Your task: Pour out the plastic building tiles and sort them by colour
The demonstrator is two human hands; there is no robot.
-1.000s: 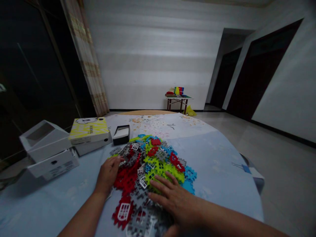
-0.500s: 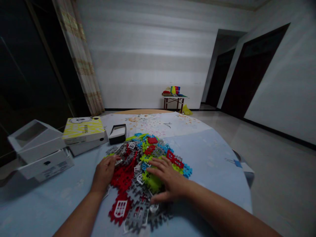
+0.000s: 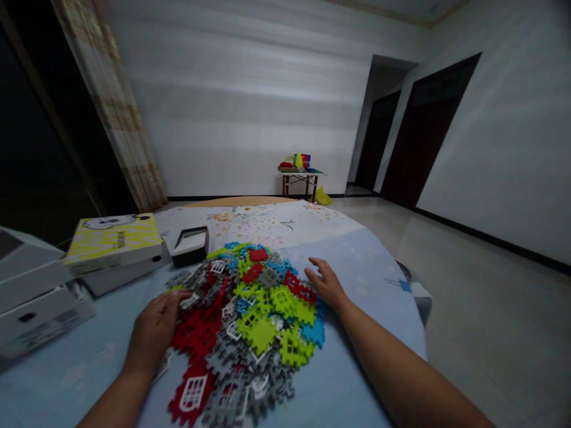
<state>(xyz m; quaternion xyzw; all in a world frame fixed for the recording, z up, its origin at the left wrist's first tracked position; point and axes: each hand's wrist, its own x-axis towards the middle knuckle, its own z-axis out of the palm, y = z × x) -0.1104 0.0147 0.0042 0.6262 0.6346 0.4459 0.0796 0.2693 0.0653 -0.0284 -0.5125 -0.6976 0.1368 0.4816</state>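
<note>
A heap of flat interlocking plastic building pieces with notched edges lies in front of me. Lime-green pieces point(image 3: 259, 331) cover its right side, red pieces point(image 3: 198, 330) the left, and grey pieces point(image 3: 225, 356) the near middle. Blue pieces point(image 3: 314, 330) show at the right edge. My left hand point(image 3: 156, 324) rests at the heap's left side, fingers curled together beside a white window-shaped piece point(image 3: 190, 301); whatever its fingertips hold is hidden. At the right edge, close to a red window piece point(image 3: 298, 287), my right hand point(image 3: 329, 286) is open, fingers apart, holding nothing.
Left of the heap stand a small black box point(image 3: 190, 246), a yellow-and-white box point(image 3: 116, 249) and white cartons point(image 3: 35, 297). A pale blue cloth point(image 3: 357, 267) covers the round table. A clip point(image 3: 404, 285) sits at its right edge. Beyond is a small side table point(image 3: 301, 173).
My right hand has moved off the lime-green pieces to the heap's right edge, uncovering them. The left hand stays at the left side. The view has turned somewhat to the right.
</note>
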